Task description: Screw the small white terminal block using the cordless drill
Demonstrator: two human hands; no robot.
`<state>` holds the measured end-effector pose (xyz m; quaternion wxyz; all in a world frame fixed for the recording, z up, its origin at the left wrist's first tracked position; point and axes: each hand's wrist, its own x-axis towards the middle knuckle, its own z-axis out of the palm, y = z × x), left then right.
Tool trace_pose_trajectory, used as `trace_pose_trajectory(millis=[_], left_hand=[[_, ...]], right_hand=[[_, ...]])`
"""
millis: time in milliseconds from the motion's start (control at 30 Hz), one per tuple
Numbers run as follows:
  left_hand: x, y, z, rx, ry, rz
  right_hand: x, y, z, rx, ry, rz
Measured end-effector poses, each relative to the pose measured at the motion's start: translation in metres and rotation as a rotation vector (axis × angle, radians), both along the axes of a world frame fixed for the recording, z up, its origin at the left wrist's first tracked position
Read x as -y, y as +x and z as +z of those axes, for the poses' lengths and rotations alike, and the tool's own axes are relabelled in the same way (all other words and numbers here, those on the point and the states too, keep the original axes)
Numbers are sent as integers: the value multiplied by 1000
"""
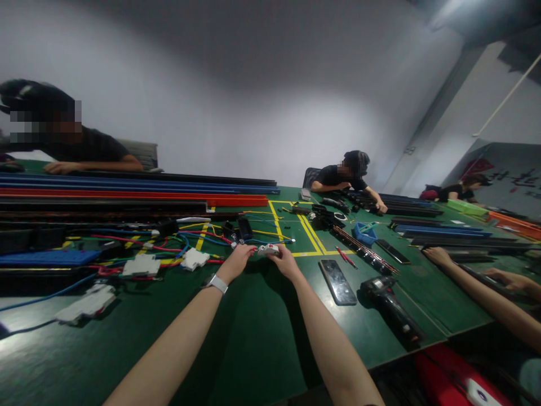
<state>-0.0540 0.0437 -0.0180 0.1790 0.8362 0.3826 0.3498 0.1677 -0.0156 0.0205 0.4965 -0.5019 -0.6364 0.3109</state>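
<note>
Over the green table, my right hand (284, 263) is closed on a small white circuit breaker (267, 250) with a red part on it. My left hand (235, 264), wearing a watch on its wrist, pinches a red wire (253, 249) whose tip meets the breaker's left side; whether it sits inside a terminal cannot be made out. More white breakers lie to the left: one (195, 259) close to my left wrist, another (141, 265) beyond it, and a longer one (87, 304) nearer the front with a blue wire.
Right of my hands lie a phone (337, 281), a black cordless drill (391, 309), a red pen (346, 256) and a blue bin (365, 233). Long red rails (236, 201) and blue rails stretch along the back left. Several co-workers sit around; one's arm (477, 287) reaches in from the right.
</note>
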Motion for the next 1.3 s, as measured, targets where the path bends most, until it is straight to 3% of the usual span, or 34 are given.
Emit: trace_pose_trajectory(millis=[367,567,767,1000,1167,1233,1300], left_hand=[[2,3,-3,-127,-54,-30],[8,5,3,-114,-45,-59],[21,14,10,-193,5,45],[20,24,10,-317,17,115],[23,22,14,-341,21,146],[23,22,15,-333,19,153],[24,21,15,-321,21,150]], right_hand=[[-8,5,-7,149,12,79],[-15,6,-16,171,-22,53],[-12,3,-19,174,-16,63],[-6,0,-21,164,8,55],[25,6,-7,26,111,-104],[52,28,5,53,162,-196],[87,68,20,185,208,-307]])
